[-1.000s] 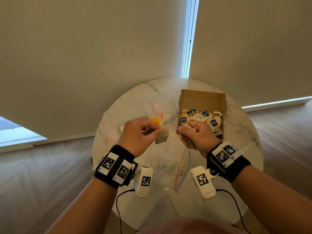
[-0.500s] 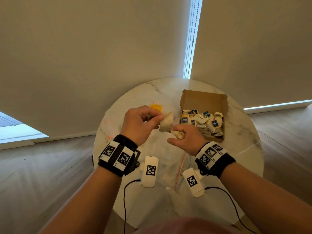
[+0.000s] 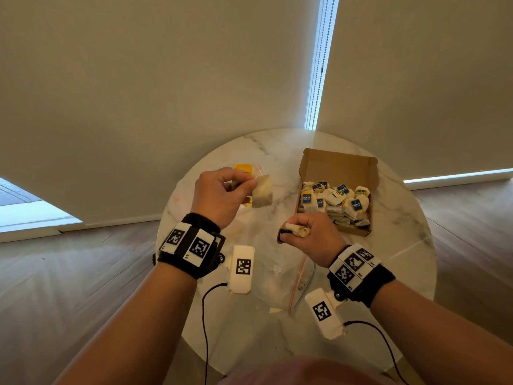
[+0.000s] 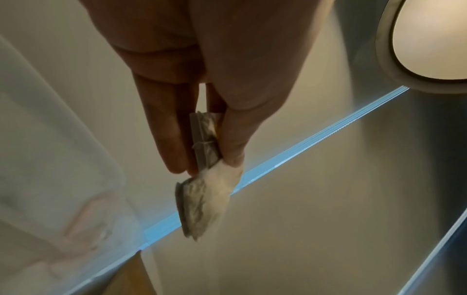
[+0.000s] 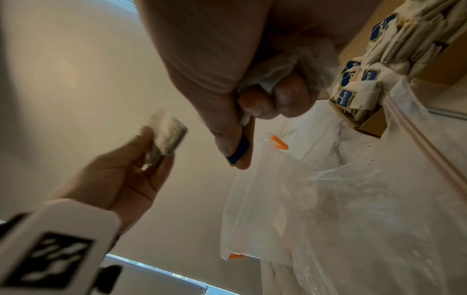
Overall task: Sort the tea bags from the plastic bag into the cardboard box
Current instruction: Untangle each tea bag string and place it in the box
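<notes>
My left hand (image 3: 222, 194) pinches a pale tea bag (image 3: 262, 191) between thumb and fingers, lifted above the table left of the box; the left wrist view shows the same tea bag (image 4: 202, 191) hanging from the fingertips. My right hand (image 3: 311, 236) grips a crumpled tea bag (image 3: 298, 230) in its curled fingers, with a blue tag (image 5: 238, 152) pinched between thumb and forefinger. The open cardboard box (image 3: 337, 168) holds several tea bags (image 3: 337, 200) with blue tags. The clear plastic bag (image 3: 280, 276) lies flat on the table under my wrists, also seen as the plastic bag (image 5: 341, 209).
The round marble table (image 3: 399, 245) carries a small yellow packet (image 3: 243, 168) beyond my left hand. Window blinds and a bead chain (image 3: 322, 62) hang behind the table. Wood floor surrounds the table on both sides.
My left hand has lifted its tea bag up and away from my right hand. My right hand has drawn back from the box edge toward me, still gripping its tea bag.
</notes>
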`<state>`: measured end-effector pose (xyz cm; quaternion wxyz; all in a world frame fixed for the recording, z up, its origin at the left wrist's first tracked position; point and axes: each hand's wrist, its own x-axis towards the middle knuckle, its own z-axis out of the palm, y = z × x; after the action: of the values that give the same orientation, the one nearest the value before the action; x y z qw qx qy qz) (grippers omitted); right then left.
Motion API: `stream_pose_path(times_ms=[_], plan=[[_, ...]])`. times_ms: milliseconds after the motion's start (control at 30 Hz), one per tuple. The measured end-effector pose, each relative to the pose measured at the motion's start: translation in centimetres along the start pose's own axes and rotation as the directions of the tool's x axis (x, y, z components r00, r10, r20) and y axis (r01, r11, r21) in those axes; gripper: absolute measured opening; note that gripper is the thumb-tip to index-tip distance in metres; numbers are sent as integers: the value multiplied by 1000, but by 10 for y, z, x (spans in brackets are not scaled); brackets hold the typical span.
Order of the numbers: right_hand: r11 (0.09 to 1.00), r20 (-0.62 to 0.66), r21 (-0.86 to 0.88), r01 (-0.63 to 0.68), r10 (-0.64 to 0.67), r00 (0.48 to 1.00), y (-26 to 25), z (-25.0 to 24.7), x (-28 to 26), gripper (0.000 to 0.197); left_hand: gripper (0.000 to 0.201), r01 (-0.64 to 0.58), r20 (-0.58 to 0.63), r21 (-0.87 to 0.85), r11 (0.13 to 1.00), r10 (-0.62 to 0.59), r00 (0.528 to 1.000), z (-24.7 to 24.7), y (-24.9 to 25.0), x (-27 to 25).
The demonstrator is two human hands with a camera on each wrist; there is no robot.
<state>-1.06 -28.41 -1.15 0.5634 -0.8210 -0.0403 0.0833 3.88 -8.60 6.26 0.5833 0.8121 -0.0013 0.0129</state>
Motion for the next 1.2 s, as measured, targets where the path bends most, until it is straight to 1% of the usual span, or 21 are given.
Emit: stream_pose_path(times_ms=[100,200,267,333,433,500,600,733,800,933,1033,1100,1167,1200], plan=[[998,52,18,68,-69,996,-3,-4,-10,8,14,56,-55,52,997,-53,997,-3,-10,8],[994,96,49,99,-103,990,-7,-3,-18,11,12,86,-90,61,994,-80,993,-1,-14,9],[995,121,58,78,-85,989,-7,-1,-18,17,8,105,-107,44,993,-100,989,2,-13,9],[999,102,15,39,-40,994,-5,1,-16,19,6,121,-98,-1,993,-121,988,4,-10,9],[999,75,4,-32,31,997,-3,3,-13,11,2,131,-63,-85,988,-137,989,6,-1,6],[999,65,38,-29,26,998,-2,6,-11,7,6,118,-45,-120,986,-124,991,7,6,4],[996,46,85,-28,25,999,-5,8,-10,7,5,100,-22,-166,981,-105,994,8,15,1],[978,91,167,-121,107,990,-14,6,-9,11,5,89,14,-186,978,-88,996,9,21,-3],[975,87,164,-151,138,987,-15,6,-8,13,7,79,25,-193,978,-76,997,9,23,-4],[919,106,284,-275,255,961,-16,7,-4,26,9,64,57,-208,976,-53,997,7,25,-6],[899,47,320,-297,299,953,-16,7,1,21,8,53,144,-206,977,-24,989,6,24,-10],[885,-34,369,-285,319,947,-17,8,5,15,3,63,214,-220,973,-15,977,6,23,-16],[863,-84,431,-264,330,940,-20,6,10,5,9,80,266,-218,973,-19,964,7,19,-22],[850,-91,461,-254,330,939,-23,4,12,8,10,90,284,-208,974,-28,958,7,16,-25]])
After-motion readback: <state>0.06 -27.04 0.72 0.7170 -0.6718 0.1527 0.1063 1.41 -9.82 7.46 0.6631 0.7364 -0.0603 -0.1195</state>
